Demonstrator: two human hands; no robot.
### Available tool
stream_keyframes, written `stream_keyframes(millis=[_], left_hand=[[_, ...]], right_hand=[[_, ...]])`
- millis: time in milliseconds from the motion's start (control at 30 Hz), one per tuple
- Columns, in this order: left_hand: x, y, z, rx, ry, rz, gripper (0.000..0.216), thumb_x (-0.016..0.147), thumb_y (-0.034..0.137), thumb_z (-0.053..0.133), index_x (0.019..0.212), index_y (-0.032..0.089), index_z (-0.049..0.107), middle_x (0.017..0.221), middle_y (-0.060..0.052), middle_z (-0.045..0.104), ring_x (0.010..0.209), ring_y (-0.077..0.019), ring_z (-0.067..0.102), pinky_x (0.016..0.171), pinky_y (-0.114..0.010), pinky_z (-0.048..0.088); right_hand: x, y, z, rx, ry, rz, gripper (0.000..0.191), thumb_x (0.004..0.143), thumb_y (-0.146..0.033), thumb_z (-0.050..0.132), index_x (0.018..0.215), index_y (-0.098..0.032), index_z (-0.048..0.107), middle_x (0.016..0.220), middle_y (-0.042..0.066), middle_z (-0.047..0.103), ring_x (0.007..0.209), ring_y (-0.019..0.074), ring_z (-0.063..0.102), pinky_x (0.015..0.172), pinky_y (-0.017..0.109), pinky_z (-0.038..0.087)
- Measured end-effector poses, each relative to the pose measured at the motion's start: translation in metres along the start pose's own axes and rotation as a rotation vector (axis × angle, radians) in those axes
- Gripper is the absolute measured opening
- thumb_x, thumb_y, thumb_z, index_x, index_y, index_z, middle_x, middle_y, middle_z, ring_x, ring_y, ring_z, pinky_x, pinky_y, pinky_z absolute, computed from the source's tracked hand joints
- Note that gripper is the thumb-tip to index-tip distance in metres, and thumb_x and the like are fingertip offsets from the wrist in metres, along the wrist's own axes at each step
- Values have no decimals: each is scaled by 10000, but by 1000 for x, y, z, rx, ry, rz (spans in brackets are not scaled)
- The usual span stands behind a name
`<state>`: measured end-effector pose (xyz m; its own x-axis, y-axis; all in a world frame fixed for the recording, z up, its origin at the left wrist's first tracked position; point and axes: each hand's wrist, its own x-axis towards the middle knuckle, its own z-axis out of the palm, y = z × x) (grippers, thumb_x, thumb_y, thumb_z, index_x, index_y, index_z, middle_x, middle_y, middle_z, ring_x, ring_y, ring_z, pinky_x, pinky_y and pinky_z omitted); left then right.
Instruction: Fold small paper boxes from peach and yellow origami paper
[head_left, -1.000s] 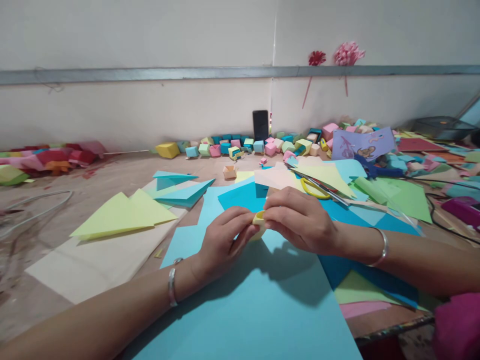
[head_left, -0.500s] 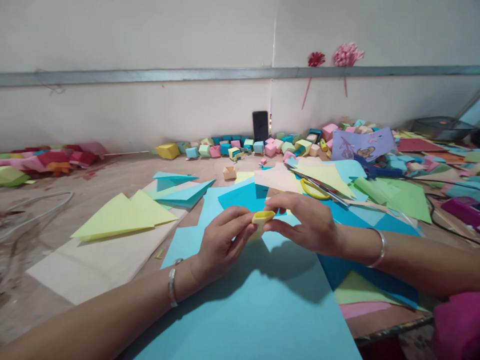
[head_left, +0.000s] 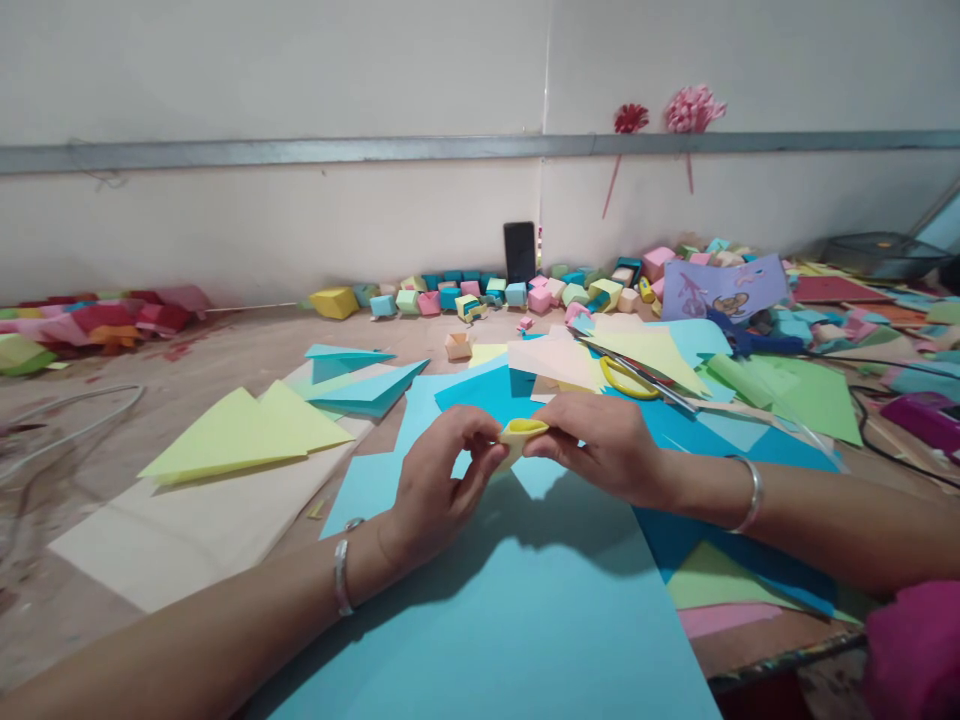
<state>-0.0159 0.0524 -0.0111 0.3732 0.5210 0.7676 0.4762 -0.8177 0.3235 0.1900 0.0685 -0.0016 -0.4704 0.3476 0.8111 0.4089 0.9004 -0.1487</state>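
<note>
Between my two hands is a small folded yellow paper piece (head_left: 517, 437), its top rim parted into a narrow opening. My left hand (head_left: 444, 482) pinches its left edge between thumb and index finger. The right edge is gripped by my right hand (head_left: 611, 447), thumb below and fingers curled over. Under both hands lies a large light blue paper sheet (head_left: 480, 620), with my hands' shadow across it. A darker blue sheet (head_left: 480, 392) lies just beyond the fingers.
Yellow-handled scissors (head_left: 630, 380) lie on papers to the right. Yellow folded sheets (head_left: 240, 435) rest at left. A small peach paper box (head_left: 458, 346) stands ahead. Several paper cubes (head_left: 450, 298) line the wall beside an upright phone (head_left: 519, 252). A blue glue gun (head_left: 757, 340) sits at right.
The yellow paper's top has opened wider. My right fingers have closed down on its right edge, and my left fingers have shifted to a rounder pinch on the left edge.
</note>
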Motion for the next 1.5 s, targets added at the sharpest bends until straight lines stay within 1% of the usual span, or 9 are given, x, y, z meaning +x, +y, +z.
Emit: stream_keyframes(millis=[233, 433, 633, 767, 967, 1100, 1200, 1333, 1500], left_hand=[[1, 1, 0, -47, 13, 26, 136, 861, 88, 596, 846, 196, 516, 770, -7, 607, 703, -117, 563, 635, -226, 484], [-1, 2, 0, -63, 12, 9, 116, 862, 111, 603, 834, 196, 528, 777, -12, 612, 705, -121, 569, 626, -230, 486], [2, 7, -6, -70, 3, 40, 87, 865, 145, 621, 922, 186, 571, 777, -6, 628, 659, -110, 566, 615, -230, 483], [4, 10, -7, -100, 32, 36, 57, 870, 146, 616, 881, 190, 582, 747, -11, 640, 686, -126, 593, 626, -245, 494], [2, 13, -6, -193, 40, -52, 81, 867, 162, 632, 812, 190, 579, 725, -11, 622, 680, -125, 593, 612, -247, 508], [1, 15, -3, -457, 7, -283, 78, 883, 201, 620, 820, 180, 580, 765, 9, 565, 538, -64, 551, 452, -171, 484], [-1, 15, -1, -612, -34, -405, 82, 880, 229, 631, 835, 170, 596, 775, 18, 542, 493, -47, 556, 417, -155, 487], [-3, 13, 1, -636, -39, -428, 76, 859, 229, 663, 849, 168, 619, 759, 17, 560, 503, -56, 582, 430, -156, 507], [-4, 13, 0, -589, -33, -415, 85, 870, 238, 652, 848, 162, 622, 735, 10, 587, 499, -72, 600, 451, -181, 526]], right_hand=[[-1, 0, -1, 37, -9, -4, 284, 953, -394, 536, 850, -153, 647, 692, 28, 679, 636, 107, 592, 613, 205, 436], [-2, 0, -1, 63, -25, -16, 259, 960, -355, 530, 827, -156, 629, 665, 27, 645, 601, 110, 557, 572, 218, 418], [-1, -3, -1, 97, -50, -45, 249, 967, -336, 519, 831, -154, 620, 686, 36, 656, 610, 108, 560, 574, 217, 422], [-1, -5, -1, 117, -33, -55, 260, 953, -354, 543, 797, -158, 612, 688, 39, 668, 614, 106, 567, 592, 211, 427], [-1, -6, -3, 86, -40, -22, 348, 962, -405, 513, 728, -161, 596, 610, 18, 618, 561, 96, 512, 549, 211, 366], [0, -4, -1, 97, -24, 9, 396, 960, -453, 496, 725, -156, 610, 585, 3, 599, 536, 87, 476, 528, 205, 345], [-1, -1, 1, 159, -28, 62, 371, 944, -441, 536, 742, -146, 635, 606, 4, 616, 553, 81, 497, 541, 187, 366], [-1, 1, 1, 282, -113, 201, 310, 927, -397, 575, 792, -137, 675, 620, 0, 625, 542, 71, 499, 522, 174, 371], [0, -1, -1, 364, -176, 329, 342, 918, -430, 565, 770, -143, 675, 610, -8, 592, 540, 72, 468, 504, 176, 351]])
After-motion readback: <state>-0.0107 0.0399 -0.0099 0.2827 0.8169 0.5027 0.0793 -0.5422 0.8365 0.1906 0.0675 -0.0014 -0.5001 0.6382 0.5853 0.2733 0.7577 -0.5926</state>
